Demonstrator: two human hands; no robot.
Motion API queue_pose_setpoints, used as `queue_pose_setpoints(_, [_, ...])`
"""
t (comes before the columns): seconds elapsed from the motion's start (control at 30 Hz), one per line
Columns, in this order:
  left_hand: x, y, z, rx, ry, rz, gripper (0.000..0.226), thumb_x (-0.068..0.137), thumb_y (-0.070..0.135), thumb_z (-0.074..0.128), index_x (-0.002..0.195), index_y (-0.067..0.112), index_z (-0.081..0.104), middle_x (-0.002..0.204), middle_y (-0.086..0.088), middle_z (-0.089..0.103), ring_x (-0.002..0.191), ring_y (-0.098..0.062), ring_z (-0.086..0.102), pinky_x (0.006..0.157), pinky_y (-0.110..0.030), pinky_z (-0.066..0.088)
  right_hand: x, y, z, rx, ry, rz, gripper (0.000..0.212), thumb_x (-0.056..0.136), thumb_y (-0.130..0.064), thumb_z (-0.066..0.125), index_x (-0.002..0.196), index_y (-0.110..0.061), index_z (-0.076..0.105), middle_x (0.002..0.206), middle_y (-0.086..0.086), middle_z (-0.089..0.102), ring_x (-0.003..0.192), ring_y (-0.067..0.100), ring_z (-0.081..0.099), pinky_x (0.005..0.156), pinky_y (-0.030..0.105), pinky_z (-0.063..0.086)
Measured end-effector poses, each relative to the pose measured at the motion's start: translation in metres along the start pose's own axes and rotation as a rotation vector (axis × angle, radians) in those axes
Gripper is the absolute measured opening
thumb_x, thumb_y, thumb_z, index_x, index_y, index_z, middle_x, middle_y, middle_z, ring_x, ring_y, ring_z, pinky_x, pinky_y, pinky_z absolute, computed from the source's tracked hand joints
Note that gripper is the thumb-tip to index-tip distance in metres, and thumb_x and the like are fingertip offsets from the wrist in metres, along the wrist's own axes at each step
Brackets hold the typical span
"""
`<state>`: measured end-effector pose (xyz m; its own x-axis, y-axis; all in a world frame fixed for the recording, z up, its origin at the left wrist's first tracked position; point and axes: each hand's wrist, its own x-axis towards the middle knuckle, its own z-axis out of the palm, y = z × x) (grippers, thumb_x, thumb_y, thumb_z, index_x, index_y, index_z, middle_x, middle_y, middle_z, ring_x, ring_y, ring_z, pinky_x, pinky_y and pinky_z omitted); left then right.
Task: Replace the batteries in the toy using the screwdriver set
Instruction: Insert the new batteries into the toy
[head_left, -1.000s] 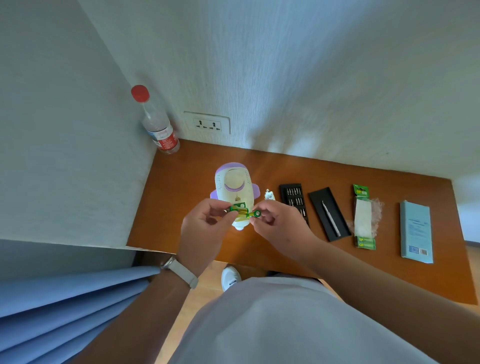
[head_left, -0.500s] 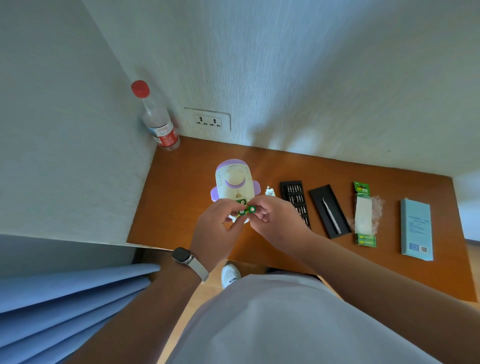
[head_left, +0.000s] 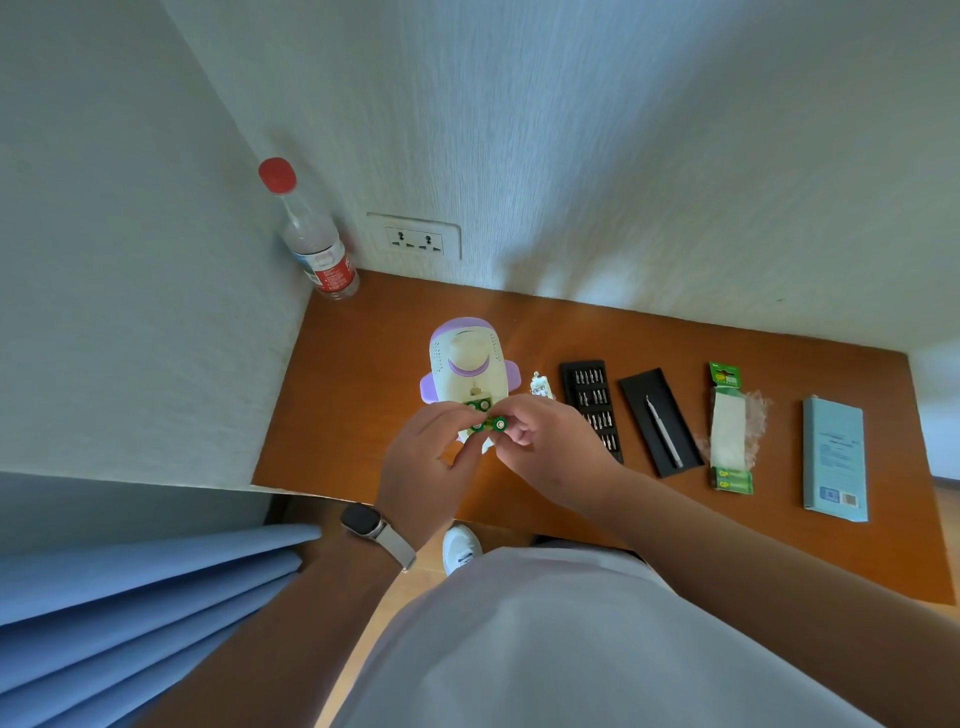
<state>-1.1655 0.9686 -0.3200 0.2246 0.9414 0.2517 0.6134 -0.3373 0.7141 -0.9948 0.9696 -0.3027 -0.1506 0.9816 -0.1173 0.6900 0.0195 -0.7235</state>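
The hands (head_left: 483, 441) have edged nearer the toy (head_left: 467, 369), together pinching what look like green batteries (head_left: 491, 424) at its base.

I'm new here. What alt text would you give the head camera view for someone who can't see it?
Two bare hands, left hand and right hand, hold green batteries over a white and purple toy on a wooden desk. To the right lie a screwdriver bit case, a screwdriver tray and a battery pack.
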Motion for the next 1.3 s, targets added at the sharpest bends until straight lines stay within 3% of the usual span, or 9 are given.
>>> queue_pose_setpoints(0.13, [0.000,0.000,0.000,0.033,0.007,0.009,0.018,0.082,0.003,0.081,0.099,-0.001,0.077,0.099,-0.014,0.077,0.089,-0.032,0.074,0.073,-0.035,0.062,0.001,0.001,-0.001,-0.009,-0.001,0.006,0.013,0.091,-0.023,0.068,0.103,-0.018,0.069,0.073,-0.022,0.050,0.077,-0.004,0.055,0.072,0.016,0.047])
queue_pose_setpoints(0.27, [0.000,-0.001,0.002,0.022,0.009,0.011,0.017,0.083,0.005,0.080,0.099,0.000,0.077,0.098,-0.013,0.077,0.087,-0.030,0.073,0.075,-0.030,0.059,0.003,-0.002,-0.002,-0.009,0.004,0.016,0.014,0.091,-0.023,0.069,0.103,-0.017,0.070,0.076,-0.017,0.054,0.074,-0.003,0.053,0.070,0.017,0.045])
queue_pose_setpoints(0.47, [-0.001,0.001,0.005,-0.100,0.039,-0.174,0.025,0.089,0.016,0.077,0.113,0.013,0.073,0.105,0.000,0.076,0.090,-0.011,0.068,0.076,-0.003,0.048,0.002,-0.001,0.000,-0.011,0.009,0.024,0.016,0.092,-0.023,0.068,0.107,-0.016,0.070,0.082,-0.012,0.058,0.074,0.006,0.053,0.070,0.018,0.045])
queue_pose_setpoints(0.67, [0.003,0.000,0.004,-0.066,-0.008,-0.123,0.019,0.087,0.006,0.078,0.105,0.005,0.075,0.101,-0.009,0.076,0.088,-0.026,0.070,0.075,-0.028,0.057,0.003,0.000,0.001,-0.030,0.032,-0.047,0.017,0.091,-0.020,0.069,0.107,-0.013,0.070,0.088,-0.001,0.067,0.080,0.014,0.060,0.075,0.034,0.056])
queue_pose_setpoints(0.83, [0.007,-0.002,0.004,0.038,-0.074,-0.109,0.018,0.086,0.005,0.079,0.103,0.000,0.076,0.103,-0.014,0.073,0.094,-0.030,0.068,0.079,-0.011,0.042,0.005,0.005,0.005,-0.100,0.016,-0.085,0.021,0.093,-0.019,0.067,0.112,-0.013,0.071,0.096,0.003,0.069,0.085,0.016,0.061,0.074,0.036,0.056])
queue_pose_setpoints(0.97, [0.009,-0.002,0.006,0.078,-0.113,-0.093,0.021,0.085,0.005,0.079,0.105,-0.002,0.076,0.103,-0.017,0.070,0.098,-0.032,0.066,0.080,-0.015,0.041,0.008,0.008,0.006,-0.092,-0.014,-0.051,0.022,0.093,-0.021,0.065,0.113,-0.013,0.069,0.099,0.001,0.067,0.085,0.014,0.059,0.076,0.036,0.055])
queue_pose_setpoints(1.07, [0.007,-0.001,0.007,0.054,-0.101,-0.110,0.024,0.085,0.007,0.080,0.107,-0.001,0.075,0.104,-0.015,0.067,0.095,-0.024,0.062,0.078,-0.009,0.040,0.010,0.010,0.005,-0.080,-0.036,-0.012,0.022,0.093,-0.023,0.065,0.112,-0.013,0.067,0.097,-0.001,0.065,0.083,0.013,0.059,0.078,0.036,0.055])
queue_pose_setpoints(1.2, [0.004,-0.004,0.010,-0.051,-0.027,-0.241,0.028,0.088,0.011,0.077,0.114,0.003,0.069,0.111,-0.008,0.062,0.088,-0.018,0.061,0.069,-0.004,0.044,0.008,0.014,0.004,-0.048,-0.036,0.039,0.024,0.092,-0.025,0.065,0.115,-0.018,0.064,0.092,-0.011,0.059,0.078,0.008,0.056,0.076,0.032,0.055])
queue_pose_setpoints(1.3, [0.007,-0.010,0.014,-0.135,0.039,-0.403,0.037,0.090,0.020,0.076,0.122,0.010,0.061,0.119,0.000,0.057,0.095,-0.013,0.060,0.067,-0.003,0.047,0.008,0.017,0.005,0.024,-0.001,0.122,0.023,0.091,-0.028,0.065,0.113,-0.022,0.062,0.091,-0.012,0.059,0.079,0.009,0.058,0.075,0.031,0.055])
